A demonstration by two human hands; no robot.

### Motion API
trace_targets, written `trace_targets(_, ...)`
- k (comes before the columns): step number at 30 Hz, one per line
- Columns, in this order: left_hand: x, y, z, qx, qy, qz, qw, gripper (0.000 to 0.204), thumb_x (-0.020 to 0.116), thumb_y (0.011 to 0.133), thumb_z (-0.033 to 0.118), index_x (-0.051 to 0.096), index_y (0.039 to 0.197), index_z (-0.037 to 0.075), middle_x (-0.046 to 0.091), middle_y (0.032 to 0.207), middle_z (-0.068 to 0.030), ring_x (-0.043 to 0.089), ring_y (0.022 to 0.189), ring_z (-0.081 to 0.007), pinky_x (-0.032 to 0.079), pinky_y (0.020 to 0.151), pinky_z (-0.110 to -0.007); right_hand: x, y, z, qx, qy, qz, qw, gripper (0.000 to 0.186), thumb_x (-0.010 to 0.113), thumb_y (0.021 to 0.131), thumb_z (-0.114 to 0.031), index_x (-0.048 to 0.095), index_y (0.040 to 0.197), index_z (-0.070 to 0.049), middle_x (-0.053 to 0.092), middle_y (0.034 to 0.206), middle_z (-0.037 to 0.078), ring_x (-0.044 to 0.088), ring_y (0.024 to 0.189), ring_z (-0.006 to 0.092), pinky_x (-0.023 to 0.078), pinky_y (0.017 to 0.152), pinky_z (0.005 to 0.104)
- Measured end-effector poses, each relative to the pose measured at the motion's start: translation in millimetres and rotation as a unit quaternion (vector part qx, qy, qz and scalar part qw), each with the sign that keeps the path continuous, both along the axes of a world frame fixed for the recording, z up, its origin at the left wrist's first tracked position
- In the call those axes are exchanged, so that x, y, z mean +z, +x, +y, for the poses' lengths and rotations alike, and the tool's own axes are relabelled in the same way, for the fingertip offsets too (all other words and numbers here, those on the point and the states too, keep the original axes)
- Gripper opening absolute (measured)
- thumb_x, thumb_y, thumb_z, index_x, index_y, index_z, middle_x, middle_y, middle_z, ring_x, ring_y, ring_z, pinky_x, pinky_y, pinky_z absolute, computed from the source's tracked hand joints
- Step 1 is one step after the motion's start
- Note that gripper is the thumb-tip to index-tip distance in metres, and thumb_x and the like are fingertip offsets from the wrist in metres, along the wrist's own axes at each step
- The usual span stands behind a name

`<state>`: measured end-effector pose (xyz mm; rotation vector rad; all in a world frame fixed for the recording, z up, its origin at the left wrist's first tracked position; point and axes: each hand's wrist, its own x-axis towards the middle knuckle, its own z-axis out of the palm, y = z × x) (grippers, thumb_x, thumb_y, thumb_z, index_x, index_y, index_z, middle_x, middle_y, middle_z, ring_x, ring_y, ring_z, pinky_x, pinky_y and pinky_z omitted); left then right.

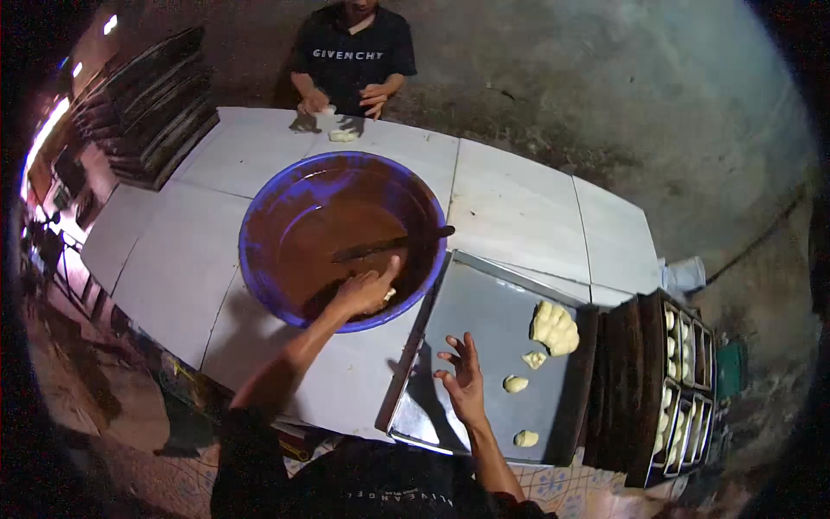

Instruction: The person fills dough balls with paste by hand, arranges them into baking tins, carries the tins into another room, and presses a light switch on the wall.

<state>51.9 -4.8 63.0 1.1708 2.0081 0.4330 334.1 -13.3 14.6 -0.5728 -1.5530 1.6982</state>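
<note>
A blue basin (257,281) of brown liquid stands on the white-tiled table. Over its near right part reaches my left hand (367,292), index finger stretched out and the other fingers curled round a small pale dough piece (389,295). A dark stick or spatula (393,245) leans across the basin, its end past the right rim. My right hand (464,381) is empty, fingers apart, above the left side of a grey metal tray (471,298). On that tray lie a large dough lump (554,329), a small scrap (533,359) and two dough pieces (515,383).
A person (354,65) across the table handles dough, with a dough lump (343,136) before them. Dark stacked trays (151,108) stand at far left. Stacked baking pans (683,389) holding dough pieces stand at right, beside a white container (686,275).
</note>
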Motion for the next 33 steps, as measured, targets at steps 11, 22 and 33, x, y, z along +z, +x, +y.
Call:
trace_targets(11, -11, 149, -79, 0.291, 0.219, -0.536, 0.762, 0.04, 0.051, 0.097, 0.021, 0.053, 0.132, 0.003, 0.063, 0.109, -0.0103, 0.062, 0.095, -0.0172, 0.051, 0.081, -0.029, -24, 0, -13, -0.111, -0.27, 0.015, 0.956, 0.029, 0.059, 0.094, -0.012, 0.06, 0.117, 0.004, 0.063, 0.102, 0.006, 0.06, 0.086, 0.0155, 0.049, 0.079, 0.0275)
trace_targets(22, -25, 194, -92, 0.116, 0.209, -0.417, 0.877, 0.028, 0.062, 0.09, 0.004, 0.06, 0.115, -0.008, 0.066, 0.096, -0.0099, 0.064, 0.082, -0.0145, 0.053, 0.073, -0.025, 2, 46, -16, -0.185, 0.062, 0.019, 0.981, 0.027, 0.07, 0.081, -0.003, 0.067, 0.108, -0.004, 0.052, 0.116, 0.012, 0.058, 0.1, 0.0223, 0.049, 0.084, 0.0314)
trace_targets(33, -67, 203, -88, 0.115, 0.237, -0.415, 0.871, 0.026, 0.066, 0.089, 0.009, 0.054, 0.11, 0.001, 0.058, 0.081, -0.0029, 0.056, 0.071, -0.0095, 0.043, 0.057, -0.021, -9, 67, -38, -0.169, 0.052, -0.189, 0.966, 0.019, 0.063, 0.091, -0.014, 0.068, 0.102, 0.001, 0.064, 0.084, 0.006, 0.061, 0.08, 0.0155, 0.049, 0.071, 0.0295)
